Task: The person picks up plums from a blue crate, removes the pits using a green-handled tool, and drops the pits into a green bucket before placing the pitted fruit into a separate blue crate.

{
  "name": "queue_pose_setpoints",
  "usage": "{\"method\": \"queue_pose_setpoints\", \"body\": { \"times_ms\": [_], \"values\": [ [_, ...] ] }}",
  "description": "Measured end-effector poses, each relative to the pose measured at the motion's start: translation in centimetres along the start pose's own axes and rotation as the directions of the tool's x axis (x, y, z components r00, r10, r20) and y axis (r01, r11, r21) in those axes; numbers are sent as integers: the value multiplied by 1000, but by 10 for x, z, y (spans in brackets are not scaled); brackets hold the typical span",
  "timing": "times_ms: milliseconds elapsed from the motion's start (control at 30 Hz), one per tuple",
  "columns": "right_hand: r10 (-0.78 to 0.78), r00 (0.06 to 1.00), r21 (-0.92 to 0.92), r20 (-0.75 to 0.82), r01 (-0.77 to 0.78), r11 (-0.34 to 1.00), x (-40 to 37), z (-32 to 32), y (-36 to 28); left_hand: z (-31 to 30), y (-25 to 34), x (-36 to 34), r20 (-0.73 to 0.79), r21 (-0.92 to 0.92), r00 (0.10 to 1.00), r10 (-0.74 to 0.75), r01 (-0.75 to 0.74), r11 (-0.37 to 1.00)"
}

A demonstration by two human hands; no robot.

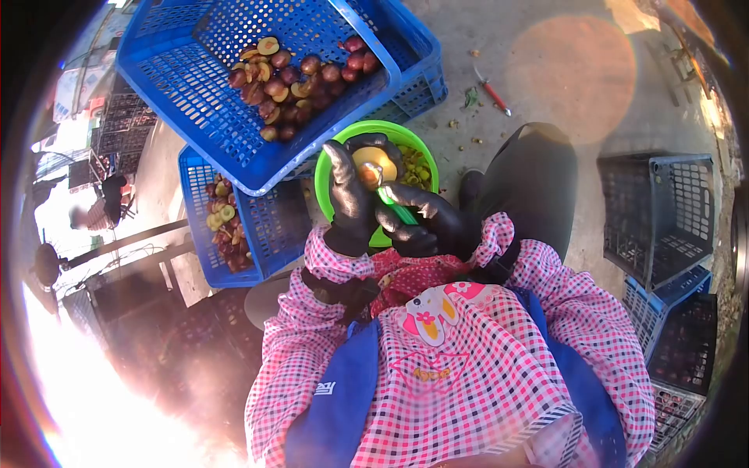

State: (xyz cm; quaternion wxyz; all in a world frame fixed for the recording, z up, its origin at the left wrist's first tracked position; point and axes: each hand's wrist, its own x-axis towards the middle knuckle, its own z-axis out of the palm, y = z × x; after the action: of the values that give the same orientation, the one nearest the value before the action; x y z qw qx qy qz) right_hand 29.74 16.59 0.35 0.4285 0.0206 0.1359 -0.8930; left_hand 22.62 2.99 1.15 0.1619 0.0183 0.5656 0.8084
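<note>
My left hand [349, 195], in a black glove, is closed around a plum half [376, 164] with its yellow cut face up. My right hand [431, 222], gloved too, grips a green-handled knife [401, 212]; its metal tip meets the brownish middle of the fruit. Both hands are over a bright green tub [321, 183]. Yellow-green fruit pieces [420, 165] lie inside it, partly hidden by my hands. Beyond the tub, a tilted blue crate [168, 101] holds whole and cut plums [300, 86].
A lower blue crate [269, 234] at left holds more cut plums [228, 226]. A red-handled knife [493, 95] lies on the floor near small scraps. Black crates [659, 218] and a blue crate [647, 304] stand at right, past my knee [534, 179].
</note>
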Motion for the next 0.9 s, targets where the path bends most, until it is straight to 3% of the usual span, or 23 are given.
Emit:
{"method": "queue_pose_setpoints", "body": {
  "times_ms": [33, 67, 100, 167, 200, 233, 267, 300, 367, 400, 433, 467, 500, 533, 567, 600, 667, 733, 833, 900],
  "values": [
    [1, 1000, -8, 5, -1, 1000, -1, 3, 0, 1, 4, 0, 65, -304, 980, -188, 199, 932],
    [-9, 1000, -134, 10, 11, 991, -1, 6, -1, 4, 12, -1, 33, -381, 956, -292, 282, 880],
    [-22, 1000, -255, 17, 25, 967, -2, 8, -1, 0, 18, 2, -55, -267, 938, -341, 316, 911],
    [-69, 997, -245, 37, 76, 966, -3, 8, 0, -17, 32, 25, -148, -105, 946, -288, 275, 956],
    [-114, 989, -487, -96, 53, 872, -2, 4, -2, -24, 47, 33, -67, -73, 971, -231, 226, 971],
    [-186, 959, -686, -216, -14, 727, 1, -2, -1, -18, 65, 47, -1, -23, 996, -85, 85, 996],
    [-375, 908, -930, -187, -41, 365, 17, -20, 10, -17, 76, 63, 65, 16, 996, 57, -58, 998],
    [-376, 907, -928, -190, -42, 369, 20, -24, 14, -21, 80, 81, 67, 17, 996, 52, -54, 998],
    [-530, 839, -967, -119, 23, 254, 22, -28, 17, -31, 87, 127, 154, 243, 986, -62, 23, 970],
    [-529, 840, -967, -122, 20, 254, 22, -29, 14, -48, 84, 153, 153, 240, 986, -63, 24, 970],
    [-507, 847, -965, -161, -26, 263, 22, -32, 10, -71, 76, 183, 377, 644, 925, -49, -224, 731],
    [-486, 850, -960, -202, -73, 271, 22, -33, 6, -74, 73, 202, 561, 809, 815, -149, -500, 309],
    [-494, 845, -960, -207, -77, 270, 22, -33, 6, -73, 63, 219, 569, 803, 809, -149, -507, 314],
    [-486, 842, -941, -235, -71, 331, 21, -33, 6, -60, 53, 233, 408, 845, 850, -333, -214, 490],
    [-475, 839, -916, -265, -66, 396, 19, -28, 2, -52, 44, 244, 265, 808, 800, -538, 120, 577],
    [-422, 848, -853, -321, -66, 517, 14, -22, -6, -60, 30, 258, 260, 857, 803, -536, 63, 511],
    [-466, 827, -856, -315, -35, 516, 14, -28, -7, -77, 14, 269, 237, 945, 848, -474, -88, 315],
    [-473, 825, -856, -309, -25, 516, 13, -24, -14, -85, 16, 270, 189, 964, 863, -469, -71, 257],
    [-452, 839, -839, -303, -10, 545, 10, -20, -19, -72, 42, 256, 153, 892, 852, -500, 99, 442],
    [-463, 812, -810, -354, -18, 587, 13, -18, -16, -58, 64, 239, 168, 643, 804, -570, 349, 682]
  ]
}}
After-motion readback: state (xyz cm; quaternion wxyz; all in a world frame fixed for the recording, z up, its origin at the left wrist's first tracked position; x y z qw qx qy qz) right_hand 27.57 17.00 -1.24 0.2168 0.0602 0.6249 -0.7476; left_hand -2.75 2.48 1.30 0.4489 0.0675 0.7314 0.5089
